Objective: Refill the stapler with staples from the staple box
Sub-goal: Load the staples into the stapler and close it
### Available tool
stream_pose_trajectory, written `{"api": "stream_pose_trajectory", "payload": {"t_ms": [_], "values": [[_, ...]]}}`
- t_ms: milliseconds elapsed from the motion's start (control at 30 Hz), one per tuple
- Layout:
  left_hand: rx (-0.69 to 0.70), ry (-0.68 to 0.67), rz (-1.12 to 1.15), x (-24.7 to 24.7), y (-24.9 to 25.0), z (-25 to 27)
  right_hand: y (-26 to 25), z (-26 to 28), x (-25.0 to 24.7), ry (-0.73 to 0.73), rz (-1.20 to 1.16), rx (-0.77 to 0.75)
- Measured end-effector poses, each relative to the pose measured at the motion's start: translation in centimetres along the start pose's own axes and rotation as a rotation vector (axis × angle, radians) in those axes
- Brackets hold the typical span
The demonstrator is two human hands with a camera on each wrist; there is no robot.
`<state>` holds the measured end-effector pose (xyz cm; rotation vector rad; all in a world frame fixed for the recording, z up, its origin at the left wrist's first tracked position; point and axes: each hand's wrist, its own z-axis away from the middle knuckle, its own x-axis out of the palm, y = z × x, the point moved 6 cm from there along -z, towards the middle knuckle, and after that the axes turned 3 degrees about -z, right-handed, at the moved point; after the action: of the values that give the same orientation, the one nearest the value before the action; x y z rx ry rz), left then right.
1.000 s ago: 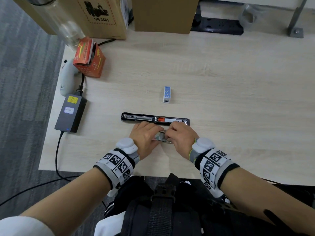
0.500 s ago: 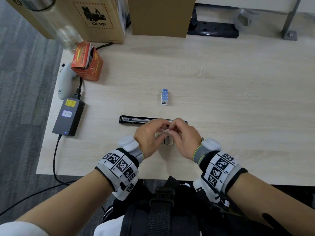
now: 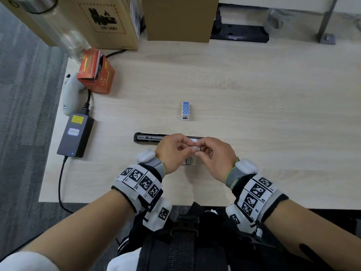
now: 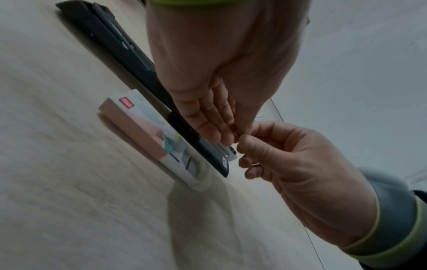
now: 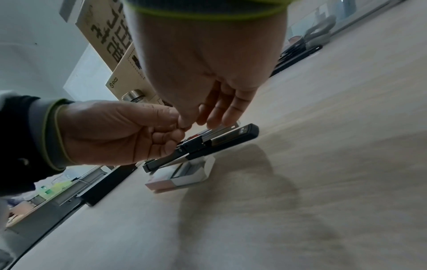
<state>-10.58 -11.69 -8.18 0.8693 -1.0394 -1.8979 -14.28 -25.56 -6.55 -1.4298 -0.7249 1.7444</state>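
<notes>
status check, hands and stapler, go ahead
Left hand and right hand pinch a short silver staple strip between fingertips. Long black stapler lies opened on the wooden desk, pink-and-white staple box beside it. Nothing in the way.

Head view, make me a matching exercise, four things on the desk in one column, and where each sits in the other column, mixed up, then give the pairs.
Things:
1. stapler
2. staple box
3. orange carton
4. power adapter

Places:
A. far left corner, next to the glass bottle
B. lying open along the desk, just beyond both hands
C. left edge of the desk, cable plugged in
D. on the desk under the two hands, nearer the person

Pairs: 1-B, 2-D, 3-A, 4-C
</notes>
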Motion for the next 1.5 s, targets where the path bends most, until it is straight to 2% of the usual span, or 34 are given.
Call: {"api": "stream_pose_trajectory", "payload": {"t_ms": [100,200,333,400,567,1067,1266,1500], "values": [[0.01,-0.008,-0.028,0.2,0.2,0.0,0.2,-0.2,-0.2,-0.001,0.003,0.017],[0.093,0.029,-0.13,0.1,1.0,0.0,0.6,-0.8,-1.1,0.065,0.044,-0.002],[0.392,0.152,-0.59,-1.0,2.5,0.1,1.4,-1.7,-2.5,0.144,0.207,-0.009],[0.435,0.153,-0.745,-1.4,2.1,-0.4,1.9,-2.0,-2.3,0.108,0.267,0.009],[0.387,0.116,-0.855,-2.1,0.7,-1.4,1.9,-2.1,-1.5,0.062,0.317,-0.005],[0.327,0.101,-0.862,-2.5,-0.2,-2.0,1.9,-2.7,-0.5,0.01,0.351,0.048],[0.32,0.083,-0.862,-2.6,-0.1,-2.0,1.9,-1.4,-1.2,0.115,0.344,-0.084],[0.325,0.08,-0.868,-2.5,-0.1,-2.0,1.8,-1.3,-0.5,0.077,0.394,-0.111]]}}
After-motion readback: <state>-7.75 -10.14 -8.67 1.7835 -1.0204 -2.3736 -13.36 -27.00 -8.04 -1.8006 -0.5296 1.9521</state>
